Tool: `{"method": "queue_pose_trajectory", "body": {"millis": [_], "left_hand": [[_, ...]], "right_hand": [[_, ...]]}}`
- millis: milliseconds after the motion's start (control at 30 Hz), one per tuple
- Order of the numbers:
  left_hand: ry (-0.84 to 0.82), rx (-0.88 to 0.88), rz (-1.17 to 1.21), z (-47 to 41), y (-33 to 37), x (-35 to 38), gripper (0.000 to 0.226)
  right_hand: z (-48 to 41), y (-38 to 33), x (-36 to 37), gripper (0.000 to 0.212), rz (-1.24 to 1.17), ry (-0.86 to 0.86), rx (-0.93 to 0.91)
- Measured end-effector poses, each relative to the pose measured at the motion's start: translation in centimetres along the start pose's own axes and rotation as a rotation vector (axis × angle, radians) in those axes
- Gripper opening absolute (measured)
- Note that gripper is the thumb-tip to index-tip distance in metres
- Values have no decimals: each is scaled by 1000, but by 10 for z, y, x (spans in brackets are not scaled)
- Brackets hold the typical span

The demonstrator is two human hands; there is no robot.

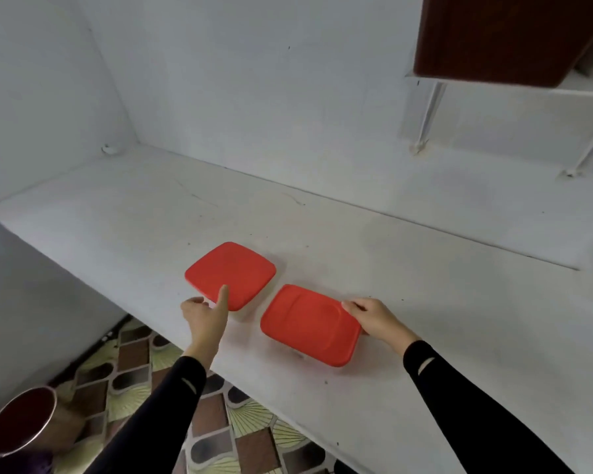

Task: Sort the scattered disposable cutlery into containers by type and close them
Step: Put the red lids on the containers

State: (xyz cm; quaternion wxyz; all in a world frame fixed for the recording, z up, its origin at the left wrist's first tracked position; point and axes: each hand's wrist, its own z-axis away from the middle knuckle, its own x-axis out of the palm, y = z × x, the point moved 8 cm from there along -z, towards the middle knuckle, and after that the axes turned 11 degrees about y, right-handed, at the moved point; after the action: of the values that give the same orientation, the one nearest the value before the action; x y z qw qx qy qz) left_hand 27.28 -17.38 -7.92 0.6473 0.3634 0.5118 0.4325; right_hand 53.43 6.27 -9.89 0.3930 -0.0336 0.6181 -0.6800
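Closest to the camera are two black sleeves [158, 415] reaching forward, with a patterned tile floor [220, 422] below and a metal pot [21, 419] down in the left corner.

The right hand [374, 318] grips the right edge of the right container [308, 325], with its fingers curled over the rim of the red lid. This container is the nearer of the two and sits close to the front edge of the white counter [134, 234]. Its lid is on, and hardly any of the body shows underneath.

The left hand [206, 316] is at the near corner of the left container [231, 273]. The thumb lies flat on top of its red lid and the other fingers curl around the corner, so the hand is holding it too. This lid is also on, and a bit of whitish, see-through body shows under the front edge. The two containers sit just beside each other with a small gap between them, the left one a little further back.

Behind them the counter runs back to a pale wall [254, 97]. Up on the right, a white bracket [428, 111] props up a shelf [579, 87] carrying a dark brown cabinet [500, 35].
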Motion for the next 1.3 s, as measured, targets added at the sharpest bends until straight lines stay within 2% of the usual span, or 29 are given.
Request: {"method": "queue_pose_trajectory", "body": {"millis": [67, 100, 200, 300, 433, 533, 633, 700, 733, 800, 900, 1000, 1100, 1167, 1300], "left_hand": [[-63, -173, -72, -11, -20, 6, 77], [-112, -187, -141, -14, -25, 12, 79], [-161, -96, -205, -10, -14, 27, 63], [-228, -39, -26, 3, 9, 50, 41], [-519, -72, 125, 57, 41, 95, 31], [-771, 25, 177, 125, 78, 125, 37], [-999, 120, 226, 196, 117, 146, 44], [-1122, 166, 237, 242, 138, 152, 45], [-1179, 197, 230, 263, 147, 157, 45], [-1285, 259, 232, 302, 162, 160, 46], [-1424, 412, 252, 367, 193, 160, 44], [-1526, 584, 327, 423, 229, 150, 42], [-1554, 848, 359, 470, 267, 138, 65], [-1478, 1002, 371, 494, 292, 139, 88], [-1255, 1069, 533, 527, 345, 151, 76]], "right_hand": [[3, 7, -5, 39, -14, 112, 14], [6, 10, -11, 39, -27, 187, 24], [21, 14, -29, 34, -179, 353, 98], [37, -9, -56, 30, -331, 457, 128], [64, -58, -104, 30, -498, 580, 60], [93, -81, -143, 21, -512, 709, 13], [132, -98, -188, 14, -510, 870, -110], [168, -109, -222, 11, -370, 1042, -250], [186, -115, -237, 15, -278, 1104, -325], [210, -122, -254, 31, -158, 1117, -437], [238, -116, -284, 47, -210, 1104, -506], [277, -123, -327, 52, -329, 1300, -631], [311, -140, -372, 43, -458, 1427, -725], [324, -157, -402, 42, -422, 1469, -793], [328, -194, -460, 37, -270, 1470, -898]]}}
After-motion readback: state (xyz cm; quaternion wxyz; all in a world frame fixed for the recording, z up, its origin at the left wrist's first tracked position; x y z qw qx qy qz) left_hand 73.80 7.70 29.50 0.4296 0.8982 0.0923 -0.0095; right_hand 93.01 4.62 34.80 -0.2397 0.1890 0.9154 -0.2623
